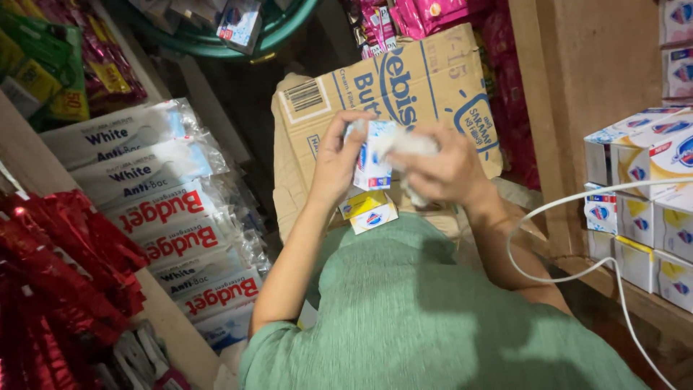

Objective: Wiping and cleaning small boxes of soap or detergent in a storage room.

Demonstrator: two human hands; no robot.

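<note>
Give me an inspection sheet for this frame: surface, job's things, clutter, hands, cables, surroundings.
Surface: brown cardboard box under the hands.
Job's things: small white-and-blue box in the left hand; white cloth in the right hand; two more small boxes just below.
Clutter: nothing seen.
Hands: both closed, one on each item.
Cables: white cable looping at right.
Surroundings: bagged soap bars left; stacked small boxes on a wooden shelf right; red packets, green basin.

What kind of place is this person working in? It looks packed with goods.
Most likely a small grocery shop or its stockroom. Wrapped detergent bars lie stacked on a shelf, small soap boxes are piled on a wooden shelf, and the left hand holds one small box above an open cardboard carton.
</note>
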